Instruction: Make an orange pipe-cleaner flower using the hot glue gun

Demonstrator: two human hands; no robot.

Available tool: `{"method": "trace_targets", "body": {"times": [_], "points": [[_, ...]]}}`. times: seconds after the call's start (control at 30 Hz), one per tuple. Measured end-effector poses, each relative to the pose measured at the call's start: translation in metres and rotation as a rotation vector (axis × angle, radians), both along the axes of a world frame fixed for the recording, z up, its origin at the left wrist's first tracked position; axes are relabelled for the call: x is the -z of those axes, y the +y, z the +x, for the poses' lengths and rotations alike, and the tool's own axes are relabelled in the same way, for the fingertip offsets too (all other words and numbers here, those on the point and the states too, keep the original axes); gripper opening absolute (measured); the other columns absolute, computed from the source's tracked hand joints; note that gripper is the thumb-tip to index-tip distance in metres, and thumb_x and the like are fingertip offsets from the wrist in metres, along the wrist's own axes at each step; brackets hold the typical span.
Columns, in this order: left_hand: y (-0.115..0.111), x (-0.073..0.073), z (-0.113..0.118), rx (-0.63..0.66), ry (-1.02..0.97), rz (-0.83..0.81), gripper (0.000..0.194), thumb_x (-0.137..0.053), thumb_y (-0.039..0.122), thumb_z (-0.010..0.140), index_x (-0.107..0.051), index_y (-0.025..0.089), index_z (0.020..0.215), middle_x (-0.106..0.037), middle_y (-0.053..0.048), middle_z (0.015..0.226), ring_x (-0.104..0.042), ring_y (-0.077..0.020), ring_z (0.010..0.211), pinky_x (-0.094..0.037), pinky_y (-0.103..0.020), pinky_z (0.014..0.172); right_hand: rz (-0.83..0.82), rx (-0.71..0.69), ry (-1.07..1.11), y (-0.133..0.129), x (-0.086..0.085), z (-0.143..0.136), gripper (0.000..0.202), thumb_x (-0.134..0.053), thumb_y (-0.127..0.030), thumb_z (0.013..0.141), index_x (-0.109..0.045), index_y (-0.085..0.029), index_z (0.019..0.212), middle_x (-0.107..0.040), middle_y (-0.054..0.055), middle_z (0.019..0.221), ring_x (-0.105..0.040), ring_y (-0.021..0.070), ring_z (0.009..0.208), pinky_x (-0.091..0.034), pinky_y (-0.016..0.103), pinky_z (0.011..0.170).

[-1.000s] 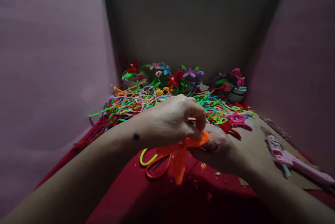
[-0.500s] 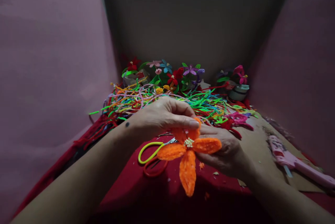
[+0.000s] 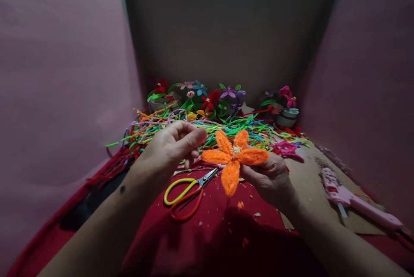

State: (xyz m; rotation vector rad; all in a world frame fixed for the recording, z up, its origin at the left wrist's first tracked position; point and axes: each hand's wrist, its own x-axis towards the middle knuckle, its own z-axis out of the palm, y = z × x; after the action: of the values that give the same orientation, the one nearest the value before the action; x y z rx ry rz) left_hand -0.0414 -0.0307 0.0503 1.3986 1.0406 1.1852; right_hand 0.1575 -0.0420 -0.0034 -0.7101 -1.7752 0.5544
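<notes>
An orange five-petal flower with a pale beaded centre faces the camera near the middle of the view. My right hand grips it from behind and to the right, its fingers partly hidden by the petals. To the left of the flower, my left hand is raised with its fingers curled and thumb pressed to the forefinger; whether something small is between them is hidden. Below the left hand, scissors with one yellow and one red handle lie on the red cloth.
Colourful fuzzy stems are heaped behind the hands, with finished flowers and a small jar beyond. A pink glue gun rests on cardboard at the right. Orange scraps dot the cloth.
My left hand has come off the flower's upper petals and moved left. The flower is now seen whole, a little higher, still in my right hand.
</notes>
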Motion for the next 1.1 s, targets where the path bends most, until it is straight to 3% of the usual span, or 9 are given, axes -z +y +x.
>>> {"method": "trace_targets", "body": {"times": [0.1,0.27,0.37,0.43,0.5,0.6,0.7,0.93,1.1], "points": [[-0.011,0.002,0.001,0.166,0.101,-0.062,0.029,-0.063,0.04,0.072,-0.055,0.014,0.065,-0.05,0.003,0.051,-0.041,-0.0042,0.043,-0.03,-0.015,0.041,0.0,0.036,0.006,0.0,0.001,0.0,0.018,-0.056,-0.017,0.079,-0.06,-0.019,0.062,-0.053,-0.001,0.063,-0.049,0.0106,0.059,-0.043,0.024,0.058],[-0.017,0.013,0.014,0.325,-0.101,-0.172,0.033,-0.056,0.039,0.078,-0.049,0.014,0.059,-0.048,0.003,0.052,-0.041,-0.0043,0.043,-0.033,-0.017,0.043,-0.002,0.072,0.059,-0.002,0.0,-0.001,0.019,-0.055,-0.017,0.079,-0.058,-0.019,0.06,-0.05,-0.002,0.059,-0.046,0.0092,0.056,-0.041,0.022,0.055],[-0.019,0.013,0.016,0.165,-0.036,-0.07,0.03,-0.055,0.045,0.078,-0.056,0.015,0.079,-0.055,0.0,0.066,-0.048,-0.0073,0.051,-0.037,-0.018,0.046,0.009,0.07,0.09,-0.002,-0.001,-0.002,0.02,-0.055,-0.015,0.078,-0.056,-0.018,0.059,-0.05,-0.003,0.06,-0.045,0.0086,0.056,-0.04,0.021,0.053],[-0.024,0.01,0.016,-0.051,0.067,0.101,0.034,-0.063,0.044,0.072,-0.054,0.019,0.094,-0.056,0.0,0.077,-0.052,-0.0101,0.061,-0.041,-0.02,0.051,0.027,0.066,0.1,-0.002,-0.004,-0.003,0.021,-0.055,-0.014,0.077,-0.054,-0.018,0.056,-0.048,-0.003,0.059,-0.043,0.0077,0.054,-0.038,0.02,0.051],[-0.031,0.007,0.019,-0.218,0.173,0.316,0.037,-0.067,0.041,0.068,-0.053,0.021,0.096,-0.053,0.0,0.085,-0.053,-0.0121,0.07,-0.045,-0.023,0.059,0.041,0.064,0.107,-0.003,-0.007,-0.003,0.023,-0.054,-0.012,0.077,-0.052,-0.017,0.054,-0.044,-0.004,0.056,-0.04,0.0069,0.051,-0.036,0.02,0.049],[-0.039,0.008,0.028,-0.277,0.394,0.65,0.022,-0.068,0.031,0.07,-0.056,0.02,0.084,-0.051,-0.001,0.087,-0.051,-0.0147,0.08,-0.045,-0.027,0.069,0.035,0.052,0.118,-0.004,-0.01,-0.003,0.024,-0.054,-0.011,0.076,-0.051,-0.017,0.053,-0.041,-0.005,0.054,-0.037,0.0063,0.05,-0.035,0.019,0.049],[-0.037,0.014,0.035,-0.253,0.505,0.828,0.013,-0.066,0.025,0.073,-0.054,0.019,0.078,-0.05,-0.001,0.081,-0.049,-0.0148,0.082,-0.042,-0.028,0.075,-0.002,0.036,0.145,-0.004,-0.011,-0.004,0.022,-0.054,-0.012,0.076,-0.054,-0.017,0.054,-0.044,-0.004,0.054,-0.039,0.0068,0.05,-0.035,0.02,0.049],[-0.03,0.021,0.039,-0.282,0.527,0.862,0.021,-0.07,0.028,0.068,-0.053,0.019,0.078,-0.05,-0.002,0.084,-0.048,-0.0171,0.085,-0.04,-0.029,0.077,-0.182,-0.022,0.249,-0.004,-0.011,-0.005,0.014,-0.059,-0.022,0.075,-0.065,-0.019,0.063,-0.057,-0.001,0.06,-0.049,0.011,0.057,-0.04,0.024,0.055],[-0.026,0.014,0.041,-0.331,0.208,0.553,0.021,-0.059,0.034,0.077,-0.052,0.021,0.092,-0.052,0.0,0.087,-0.051,-0.0139,0.079,-0.042,-0.025,0.072,-0.466,-0.106,0.428,0.004,-0.012,0.0,0.007,-0.066,-0.023,0.068,-0.069,-0.017,0.065,-0.059,-0.001,0.06,-0.048,0.0095,0.055,-0.04,0.023,0.054]]}}
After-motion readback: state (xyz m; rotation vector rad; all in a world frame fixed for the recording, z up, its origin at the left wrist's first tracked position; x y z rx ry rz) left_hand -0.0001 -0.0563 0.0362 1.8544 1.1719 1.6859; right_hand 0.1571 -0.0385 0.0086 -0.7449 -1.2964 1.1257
